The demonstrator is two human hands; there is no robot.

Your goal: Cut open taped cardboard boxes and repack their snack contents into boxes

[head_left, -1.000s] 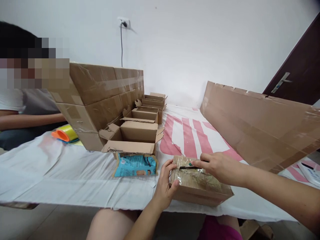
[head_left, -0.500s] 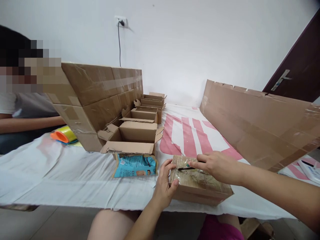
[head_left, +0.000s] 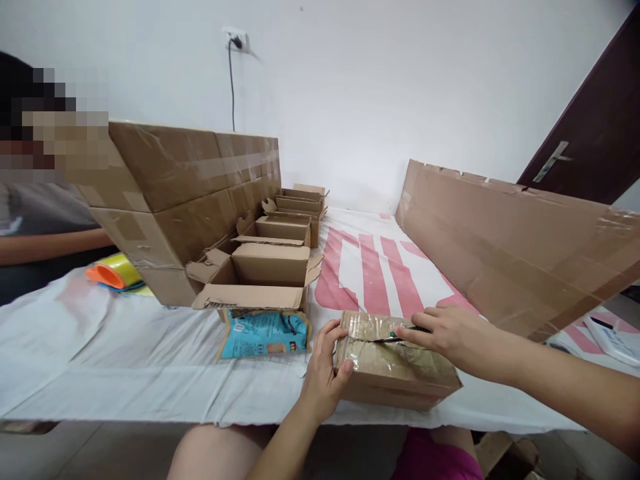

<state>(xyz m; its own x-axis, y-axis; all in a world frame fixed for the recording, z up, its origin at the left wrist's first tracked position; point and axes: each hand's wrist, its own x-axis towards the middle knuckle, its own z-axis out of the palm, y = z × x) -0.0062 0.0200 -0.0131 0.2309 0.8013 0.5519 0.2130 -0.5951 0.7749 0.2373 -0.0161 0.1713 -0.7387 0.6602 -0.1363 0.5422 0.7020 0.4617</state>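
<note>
Wearing glossy, wrinkled tape (head_left: 383, 360) on top: brown cardboard box (head_left: 393, 390).

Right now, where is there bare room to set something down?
The cloth is bare between the open cartons and cardboard panel, and left of the blue packet, nearer than the stacked boxes. Crowded: the taped box, with left hand and right hand at it.

the head camera looks forward and down across the nearby table (head_left: 150, 387) toward the white wall (head_left: 360, 87).
</note>
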